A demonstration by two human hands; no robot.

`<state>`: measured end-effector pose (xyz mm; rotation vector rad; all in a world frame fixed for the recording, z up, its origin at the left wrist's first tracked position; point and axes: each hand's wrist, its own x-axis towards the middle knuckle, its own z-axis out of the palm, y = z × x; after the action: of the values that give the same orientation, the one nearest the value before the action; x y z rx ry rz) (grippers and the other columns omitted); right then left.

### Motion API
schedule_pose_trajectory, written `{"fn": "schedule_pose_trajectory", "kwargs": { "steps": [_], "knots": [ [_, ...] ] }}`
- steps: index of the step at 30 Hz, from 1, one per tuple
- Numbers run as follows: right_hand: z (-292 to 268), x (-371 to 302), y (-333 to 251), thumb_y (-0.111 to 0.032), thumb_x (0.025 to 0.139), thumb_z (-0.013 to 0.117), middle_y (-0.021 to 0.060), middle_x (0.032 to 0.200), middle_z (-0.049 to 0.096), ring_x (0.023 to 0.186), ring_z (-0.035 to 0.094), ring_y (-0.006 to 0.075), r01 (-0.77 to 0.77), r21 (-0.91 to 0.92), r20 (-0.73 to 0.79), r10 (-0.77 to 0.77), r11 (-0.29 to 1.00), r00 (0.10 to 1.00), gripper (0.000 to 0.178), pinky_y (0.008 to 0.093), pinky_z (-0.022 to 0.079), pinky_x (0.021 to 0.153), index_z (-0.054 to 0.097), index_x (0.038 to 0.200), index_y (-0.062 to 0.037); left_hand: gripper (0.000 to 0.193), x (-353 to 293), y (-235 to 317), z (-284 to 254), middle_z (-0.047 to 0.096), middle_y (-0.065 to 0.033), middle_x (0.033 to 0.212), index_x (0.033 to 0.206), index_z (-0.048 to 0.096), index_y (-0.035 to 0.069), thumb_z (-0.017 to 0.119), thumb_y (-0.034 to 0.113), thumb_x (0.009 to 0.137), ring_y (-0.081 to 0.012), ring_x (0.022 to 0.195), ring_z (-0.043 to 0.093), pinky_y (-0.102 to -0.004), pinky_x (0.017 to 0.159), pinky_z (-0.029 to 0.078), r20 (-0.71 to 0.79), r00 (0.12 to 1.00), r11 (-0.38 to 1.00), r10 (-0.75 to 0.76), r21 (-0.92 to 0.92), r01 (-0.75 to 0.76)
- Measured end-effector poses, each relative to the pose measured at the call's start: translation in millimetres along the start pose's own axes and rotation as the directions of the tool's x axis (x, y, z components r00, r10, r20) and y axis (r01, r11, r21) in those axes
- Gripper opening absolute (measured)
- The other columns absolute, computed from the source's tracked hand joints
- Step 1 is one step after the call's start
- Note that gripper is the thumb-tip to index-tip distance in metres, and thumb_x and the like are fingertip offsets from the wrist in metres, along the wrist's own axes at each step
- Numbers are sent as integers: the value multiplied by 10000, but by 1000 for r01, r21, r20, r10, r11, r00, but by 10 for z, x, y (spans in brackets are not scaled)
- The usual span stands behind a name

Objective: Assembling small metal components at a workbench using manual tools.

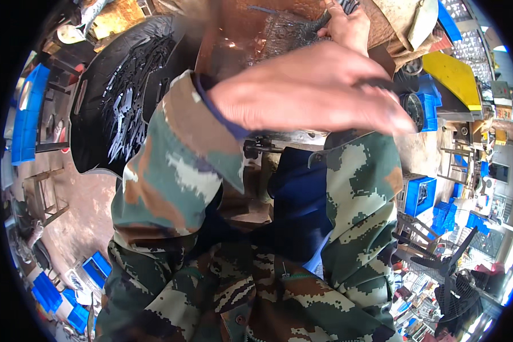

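Observation:
My left hand (pixel 308 85) reaches across to the right in front of me, smeared by motion. A dark narrow piece (pixel 376 84) shows by its fingers; whether they grip it cannot be made out. Beyond it, my right hand (pixel 350 28) is at the top, its fingers curled about grey, ridged metal pieces (pixel 349 5). Beside that hand lies a pile of thin shiny metal pieces (pixel 282 37) on a reddish-brown worktop (pixel 228 43). My left hand hides the right wrist and part of the worktop.
To the left stands a black tub (pixel 88 122) with many dark metal strips (pixel 128 97). On the right are a yellow panel (pixel 453 77), blue bins (pixel 420 196) and a black fan (pixel 450 262). Brown cloth (pixel 390 23) lies at the top right.

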<state>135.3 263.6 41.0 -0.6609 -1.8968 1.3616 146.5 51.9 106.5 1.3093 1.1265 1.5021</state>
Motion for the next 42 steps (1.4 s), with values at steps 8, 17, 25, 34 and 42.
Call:
{"fn": "schedule_pose_trajectory", "kwargs": {
  "steps": [8,17,25,34,42],
  "knots": [
    [20,-1,-44,-149,950,662,29,717,541,485,520,140,26,-40,1,-26,999,1000,154,278,469,379,563,932,-33,611,-214,398,584,538,-54,627,726,555,6,639,604,813,-146,641,552,-338,594,471,666,745,973,39,-193,122],
    [40,-19,-87,-159,945,663,38,725,552,476,512,142,20,-107,0,-21,994,1000,179,290,463,384,582,979,-3,537,-266,407,862,544,-71,613,737,569,-12,626,515,825,-157,618,556,-347,577,465,768,630,953,114,-265,150],
    [84,-50,-144,-163,945,662,49,741,574,509,532,145,4,-123,-35,-8,992,999,210,282,472,389,573,1014,14,473,-316,354,867,549,-86,601,746,582,-28,615,435,835,-167,597,560,-356,562,460,763,638,950,104,-266,164],
    [58,-3,-53,-177,943,668,54,751,584,527,547,146,11,-73,-13,-12,997,1000,215,283,482,390,575,1012,5,401,-329,330,916,555,-103,587,757,596,-46,602,345,847,-178,573,565,-365,545,455,765,634,945,116,-282,167],
    [79,-20,-77,-175,953,657,62,763,593,530,555,147,24,-99,-18,-26,995,1000,208,288,488,394,576,1006,9,340,-292,277,938,561,-118,575,767,609,-62,590,266,857,-188,552,569,-373,531,450,743,656,934,137,-318,165]
  ]
}}
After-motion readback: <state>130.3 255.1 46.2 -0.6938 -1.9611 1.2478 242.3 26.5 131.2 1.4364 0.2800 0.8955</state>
